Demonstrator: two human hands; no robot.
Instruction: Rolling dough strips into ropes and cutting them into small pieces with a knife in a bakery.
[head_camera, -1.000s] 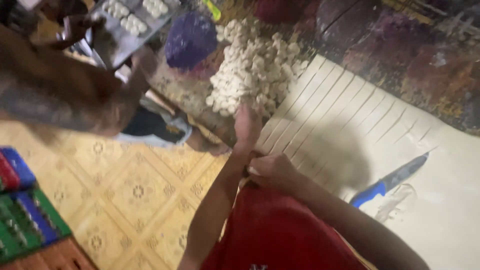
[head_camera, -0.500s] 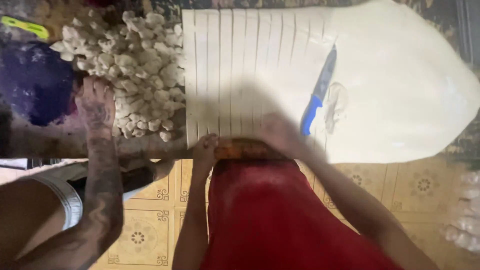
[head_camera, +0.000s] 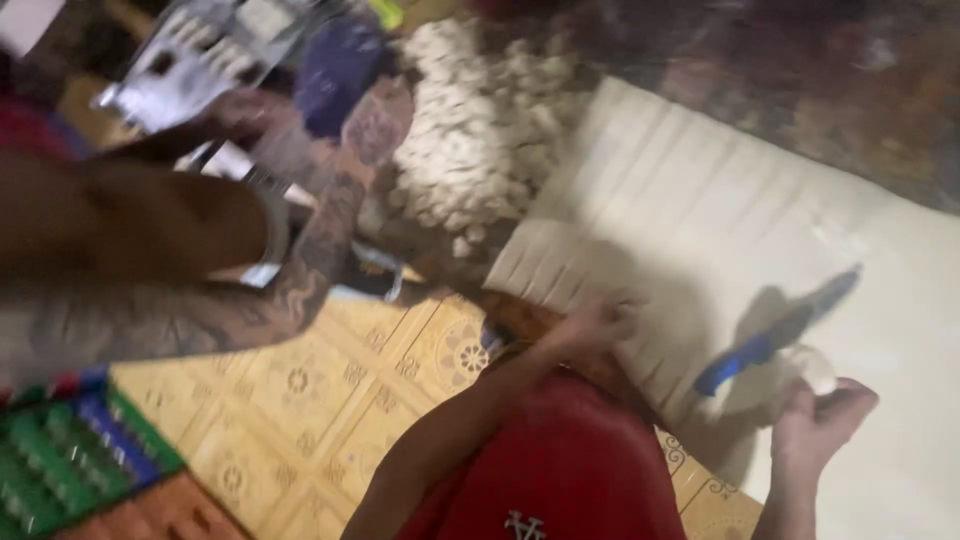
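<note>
The right hand (head_camera: 822, 420) has left the near edge, now clenched beside the knife (head_camera: 775, 335); the left hand (head_camera: 597, 322) rests on the strip-cut dough (head_camera: 700, 220), grip unclear.

Dark mottled bench (head_camera: 800, 90), w/ a big pale dough sheet (head_camera: 880, 300) spread flat on it. Sheet's left part is cut into narrow strips (head_camera: 600, 240). Blue-handled knife (head_camera: 775, 335) lies on the sheet, right of the strips. Heap of small pale dough pieces (head_camera: 470, 150) sits on the bench just left of the sheet, touching its edge. Image blurry.
</note>
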